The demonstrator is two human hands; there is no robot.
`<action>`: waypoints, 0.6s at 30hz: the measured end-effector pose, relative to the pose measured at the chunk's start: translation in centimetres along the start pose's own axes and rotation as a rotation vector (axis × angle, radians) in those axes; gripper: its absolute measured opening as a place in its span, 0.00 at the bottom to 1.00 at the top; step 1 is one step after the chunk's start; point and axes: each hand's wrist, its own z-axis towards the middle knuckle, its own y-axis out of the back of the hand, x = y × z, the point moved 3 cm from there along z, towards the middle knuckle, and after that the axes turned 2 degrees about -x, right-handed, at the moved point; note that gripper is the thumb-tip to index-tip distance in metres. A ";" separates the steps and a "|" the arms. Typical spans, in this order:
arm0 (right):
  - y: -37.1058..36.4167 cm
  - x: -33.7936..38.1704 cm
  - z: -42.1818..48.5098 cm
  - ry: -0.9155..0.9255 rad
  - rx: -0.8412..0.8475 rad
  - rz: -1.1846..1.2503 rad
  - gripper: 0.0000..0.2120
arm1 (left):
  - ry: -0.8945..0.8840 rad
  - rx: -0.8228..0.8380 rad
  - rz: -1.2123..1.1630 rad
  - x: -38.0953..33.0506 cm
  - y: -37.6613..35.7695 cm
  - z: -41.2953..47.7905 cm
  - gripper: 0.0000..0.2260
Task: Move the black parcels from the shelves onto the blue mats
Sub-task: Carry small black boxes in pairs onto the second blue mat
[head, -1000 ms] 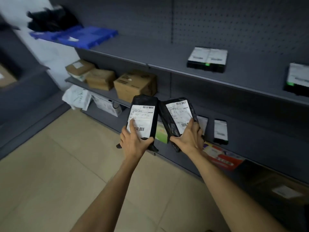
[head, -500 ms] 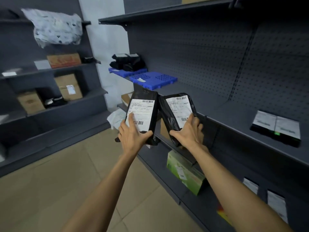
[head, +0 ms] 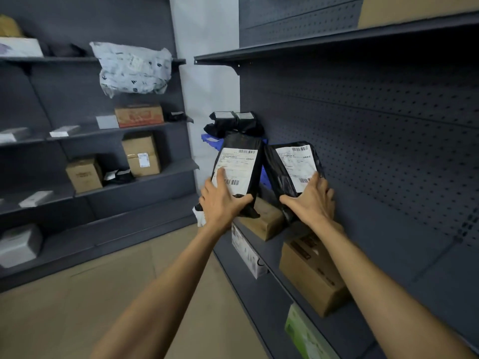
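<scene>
Two parcels up: our left hand (head: 220, 203) grips one black parcel (head: 239, 161), right hand (head: 312, 200) the other parcel (head: 283, 174), and the blue mat (head: 207, 139) mid-frame has drawn close. Drop-off next, we reckon.

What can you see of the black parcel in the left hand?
The parcel is a flat, oblong bag of glossy, crinkled black plastic with a white barcoded shipping label on its face. It is held nearly upright in the air, label toward the camera. The left hand grips its lower end, one of the fingers lying on the label. It partly hides the blue mat behind it.
</scene>
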 end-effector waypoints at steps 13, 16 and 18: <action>-7.7 6.8 18.7 -0.060 -0.081 -0.051 0.53 | -0.098 0.121 -0.012 1.4 -7.5 23.1 0.43; -9.4 8.4 22.3 -0.112 -0.093 -0.081 0.53 | -0.130 0.184 -0.020 1.6 -10.0 28.2 0.42; -10.5 8.9 24.5 -0.155 -0.093 -0.102 0.53 | -0.155 0.219 -0.014 1.5 -11.8 31.1 0.42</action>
